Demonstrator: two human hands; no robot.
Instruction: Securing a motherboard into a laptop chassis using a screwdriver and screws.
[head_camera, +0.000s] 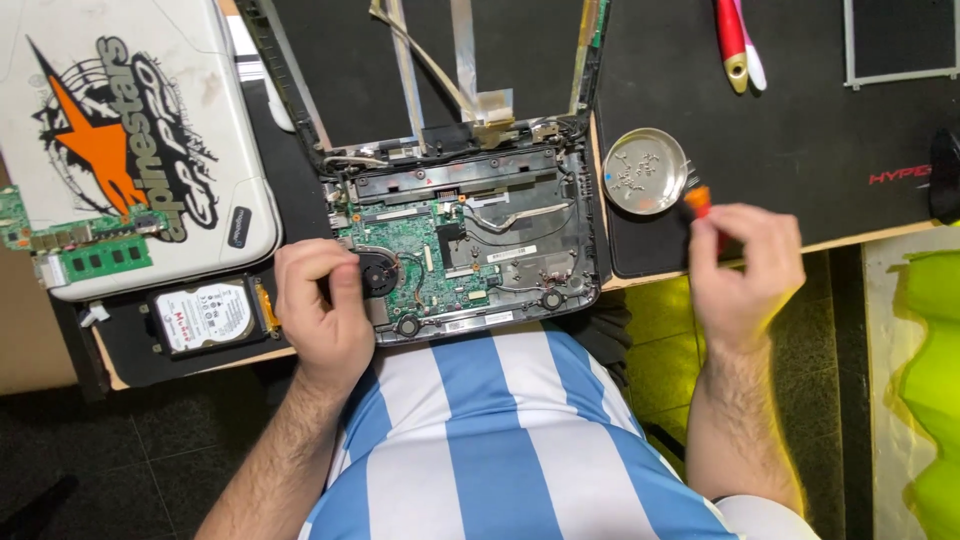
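A hard drive (207, 316) lies at the bench's (640, 277) left edge. The left hand (322, 305), grip clenched, rests on the opened laptop base (470, 250), green board and fan exposed. The right hand (745, 268) grasps an orange-tipped screwdriver (699, 201) just beside a small metal dish (646, 171) of screws.

hard drive (207, 316) left of laptop (470, 250); dish (646, 171) right

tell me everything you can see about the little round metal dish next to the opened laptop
The round metal dish is shallow, silvery and shiny, with a raised rim. It sits flat on the black desk mat, just right of the opened laptop base. Several tiny screws lie scattered inside. The right hand, holding an orange-tipped tool, is close to its right edge; whether the tool touches the dish is unclear.
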